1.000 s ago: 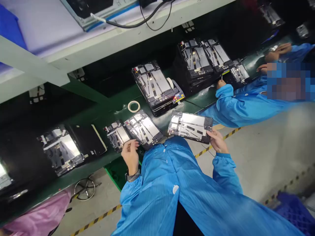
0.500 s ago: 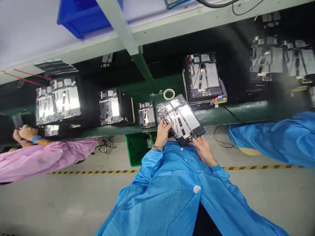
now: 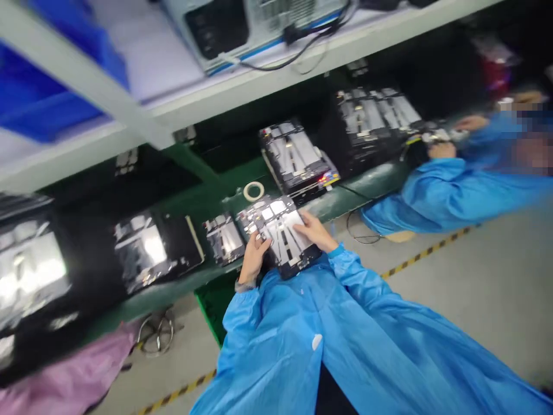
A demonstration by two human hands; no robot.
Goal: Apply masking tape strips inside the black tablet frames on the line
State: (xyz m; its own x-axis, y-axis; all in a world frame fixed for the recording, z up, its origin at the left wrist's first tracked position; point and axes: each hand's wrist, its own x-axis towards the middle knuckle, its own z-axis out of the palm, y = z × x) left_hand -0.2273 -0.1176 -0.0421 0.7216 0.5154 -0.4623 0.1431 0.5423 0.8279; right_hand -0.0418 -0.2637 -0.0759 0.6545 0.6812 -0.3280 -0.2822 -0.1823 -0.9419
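Observation:
An opened tablet [image 3: 285, 236], its silver batteries, dark flex strips and boards bare, is held tilted in front of my body at the bench edge. My left hand [image 3: 254, 253] grips its left side, thumb over the top face. On its right side, my right hand [image 3: 314, 229] holds the edge with the thumb on the face; the fingers beneath are hidden. Just left of it lies a smaller opened tablet [image 3: 224, 239] on the bench. A roll of tape [image 3: 253, 191] rests behind the held one. The view is somewhat blurred.
A stack of opened tablets [image 3: 294, 155] stands behind, with a lit, colourful device [image 3: 328, 177] under it. More stacks [image 3: 144, 248] are at left. A shelf [image 3: 259, 80] overhangs the bench. A green bin [image 3: 213, 305] sits below. Co-workers in pink [image 3: 73, 374] and blue [image 3: 453, 196] flank me.
My right hand has moved from the tablet's lower corner up to its right side. The tablet has turned more upright. My view has swung right, showing more of the co-worker in blue.

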